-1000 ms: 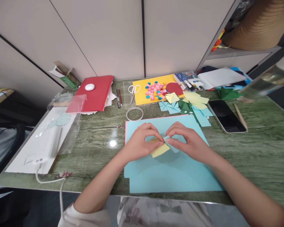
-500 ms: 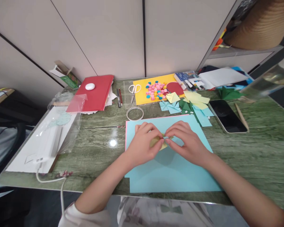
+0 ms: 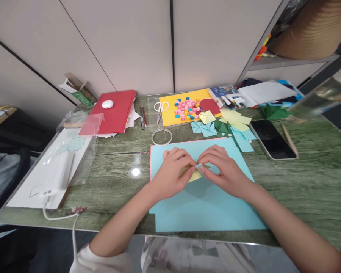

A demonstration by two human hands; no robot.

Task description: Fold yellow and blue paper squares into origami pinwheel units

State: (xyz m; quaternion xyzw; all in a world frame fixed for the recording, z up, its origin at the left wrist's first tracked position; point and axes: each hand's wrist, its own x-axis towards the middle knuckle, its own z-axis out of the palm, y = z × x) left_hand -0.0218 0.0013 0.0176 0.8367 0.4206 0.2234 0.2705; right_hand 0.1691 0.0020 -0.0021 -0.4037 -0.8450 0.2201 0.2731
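Note:
My left hand (image 3: 172,172) and my right hand (image 3: 221,168) meet over a large light blue sheet (image 3: 204,204) on the green table. Both pinch a small folded piece of yellow and light blue paper (image 3: 195,175) between fingertips. The fingers of each hand curl closed on it, and most of the piece is hidden under them. Only a yellow corner shows below my left fingers.
Behind the sheet lie a roll of tape (image 3: 161,136), scissors (image 3: 160,109), pens (image 3: 142,116), a yellow card with small coloured pieces (image 3: 184,108), folded paper shapes (image 3: 227,127), a phone (image 3: 272,139) and a wooden stick (image 3: 289,140). A red folder (image 3: 113,112) and plastic sleeve (image 3: 59,163) sit left.
The yellow paper has been folded smaller; far less of it shows below my left hand. Both hands have shifted slightly up the sheet and closed in together.

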